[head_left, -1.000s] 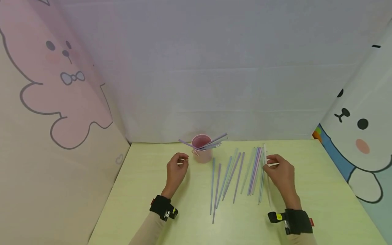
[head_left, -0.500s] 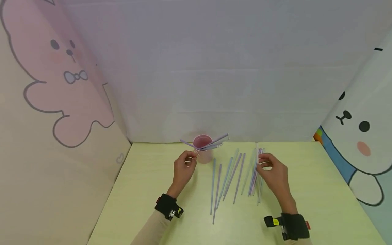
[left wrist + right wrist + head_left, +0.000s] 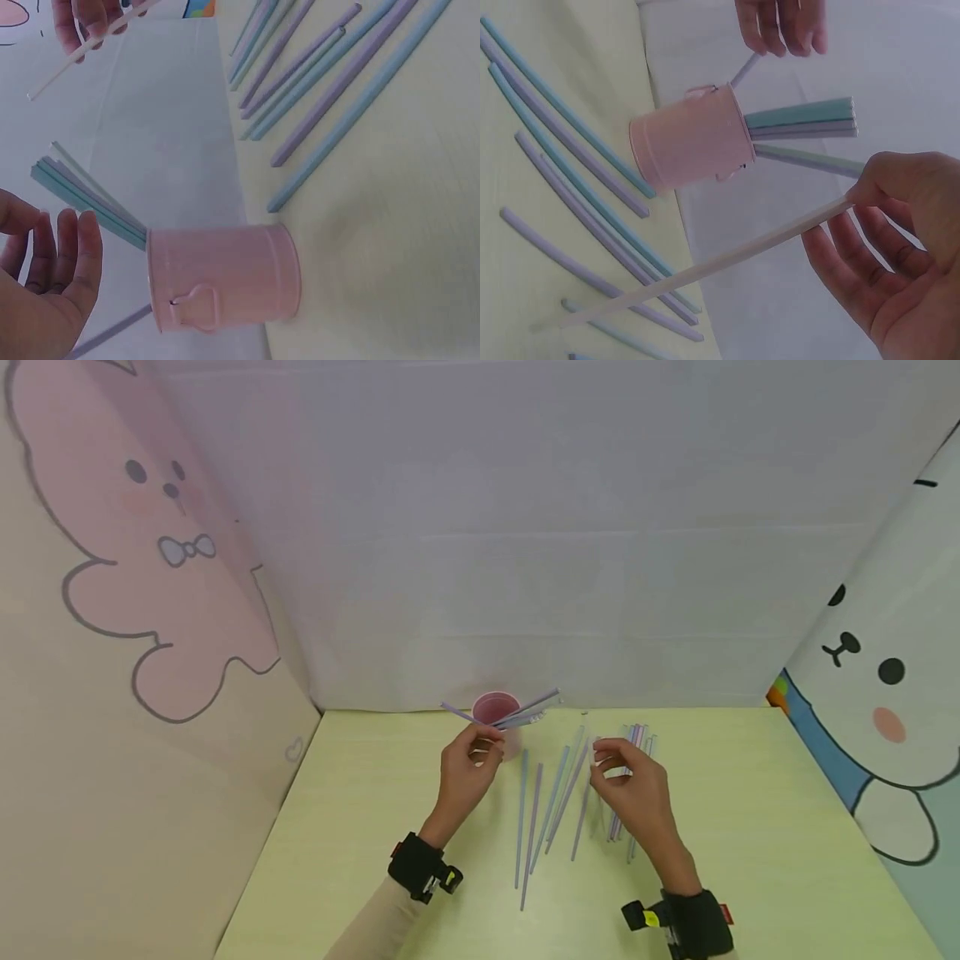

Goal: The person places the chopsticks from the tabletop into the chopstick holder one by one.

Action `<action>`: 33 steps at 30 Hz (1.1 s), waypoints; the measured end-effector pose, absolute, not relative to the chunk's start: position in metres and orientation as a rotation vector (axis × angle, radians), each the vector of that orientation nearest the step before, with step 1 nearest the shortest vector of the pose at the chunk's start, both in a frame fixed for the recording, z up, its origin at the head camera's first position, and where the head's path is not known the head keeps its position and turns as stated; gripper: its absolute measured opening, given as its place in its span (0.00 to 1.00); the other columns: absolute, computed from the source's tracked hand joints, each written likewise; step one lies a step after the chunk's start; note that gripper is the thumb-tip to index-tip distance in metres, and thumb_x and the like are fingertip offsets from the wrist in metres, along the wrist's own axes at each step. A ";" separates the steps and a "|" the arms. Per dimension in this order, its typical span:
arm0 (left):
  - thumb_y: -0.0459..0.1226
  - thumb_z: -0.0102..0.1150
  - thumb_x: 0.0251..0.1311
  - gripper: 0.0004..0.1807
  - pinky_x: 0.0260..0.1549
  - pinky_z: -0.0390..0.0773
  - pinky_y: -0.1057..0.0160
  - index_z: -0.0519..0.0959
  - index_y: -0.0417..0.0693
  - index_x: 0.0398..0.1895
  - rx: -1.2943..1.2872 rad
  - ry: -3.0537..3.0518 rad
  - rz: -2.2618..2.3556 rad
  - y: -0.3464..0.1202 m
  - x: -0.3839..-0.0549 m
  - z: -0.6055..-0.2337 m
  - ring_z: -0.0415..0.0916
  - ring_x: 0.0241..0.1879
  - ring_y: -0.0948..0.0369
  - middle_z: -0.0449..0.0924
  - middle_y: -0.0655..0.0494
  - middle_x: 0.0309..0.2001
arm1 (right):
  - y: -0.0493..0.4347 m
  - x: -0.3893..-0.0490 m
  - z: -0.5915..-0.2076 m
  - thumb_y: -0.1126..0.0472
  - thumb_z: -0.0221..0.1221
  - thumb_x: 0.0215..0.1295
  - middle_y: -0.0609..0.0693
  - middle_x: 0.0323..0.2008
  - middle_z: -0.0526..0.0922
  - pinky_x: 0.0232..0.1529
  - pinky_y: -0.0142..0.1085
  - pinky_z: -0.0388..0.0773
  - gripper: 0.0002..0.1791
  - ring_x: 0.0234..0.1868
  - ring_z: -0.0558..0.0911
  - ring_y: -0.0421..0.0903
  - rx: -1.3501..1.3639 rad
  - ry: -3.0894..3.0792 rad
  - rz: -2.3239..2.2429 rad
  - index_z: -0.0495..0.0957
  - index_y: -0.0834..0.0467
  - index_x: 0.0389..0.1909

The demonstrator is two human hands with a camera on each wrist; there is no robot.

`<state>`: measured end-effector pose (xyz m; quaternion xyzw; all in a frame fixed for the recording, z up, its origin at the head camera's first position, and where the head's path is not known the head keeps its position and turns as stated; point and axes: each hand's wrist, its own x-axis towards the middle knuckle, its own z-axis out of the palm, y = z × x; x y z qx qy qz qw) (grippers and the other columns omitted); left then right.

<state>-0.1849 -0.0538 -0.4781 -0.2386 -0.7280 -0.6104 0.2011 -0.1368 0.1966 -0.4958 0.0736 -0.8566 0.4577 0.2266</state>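
My right hand (image 3: 633, 781) pinches a long, pale, whitish straw (image 3: 705, 266) near one end, between thumb and fingertips. The straw slants above the table, over other straws. My left hand (image 3: 467, 768) is just in front of a small pink bucket (image 3: 225, 277), its fingers loosely bent with nothing between them in the left wrist view. The bucket stands upright at the back of the table, and my left fingers overlap its lower front in the head view. Several teal, purple and pale straws (image 3: 802, 120) lean out over its rim.
Several loose blue, purple and greenish straws (image 3: 520, 827) lie side by side on the pale yellow table (image 3: 360, 827). A tighter bunch of straws (image 3: 617, 827) is partly behind my right hand. A white backdrop (image 3: 480, 568) rises behind the table.
My right hand has moved left with the pale straw, away from the right end of the row. My left hand has moved right to the front of the bucket.
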 end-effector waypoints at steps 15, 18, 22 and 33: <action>0.18 0.60 0.57 0.10 0.33 0.85 0.47 0.75 0.23 0.41 -0.802 -1.970 -1.874 -0.042 -0.166 -0.446 0.79 0.36 0.38 0.78 0.28 0.39 | 0.143 -0.133 -0.487 0.70 0.66 0.57 0.52 0.40 0.84 0.32 0.34 0.87 0.16 0.38 0.83 0.42 0.482 -2.222 1.471 0.80 0.56 0.46; 0.17 0.60 0.56 0.10 0.34 0.85 0.45 0.75 0.22 0.42 -0.819 -1.968 -1.874 -0.041 -0.164 -0.442 0.79 0.37 0.40 0.78 0.28 0.39 | 0.136 -0.133 -0.486 0.69 0.66 0.58 0.54 0.41 0.84 0.33 0.36 0.87 0.16 0.38 0.83 0.42 0.506 -2.216 1.513 0.80 0.55 0.46; 0.18 0.59 0.58 0.10 0.35 0.83 0.43 0.75 0.23 0.43 -0.849 -1.975 -1.879 -0.043 -0.161 -0.437 0.79 0.38 0.42 0.78 0.29 0.40 | 0.129 -0.132 -0.484 0.69 0.66 0.59 0.54 0.41 0.83 0.32 0.40 0.88 0.14 0.39 0.83 0.42 0.541 -2.203 1.524 0.79 0.57 0.46; 0.15 0.59 0.55 0.13 0.35 0.83 0.43 0.74 0.25 0.44 -0.951 -1.958 -1.846 -0.045 -0.154 -0.429 0.78 0.36 0.42 0.76 0.30 0.39 | 0.122 -0.131 -0.480 0.73 0.66 0.57 0.56 0.39 0.83 0.30 0.40 0.87 0.15 0.38 0.83 0.47 0.616 -2.130 1.524 0.80 0.63 0.45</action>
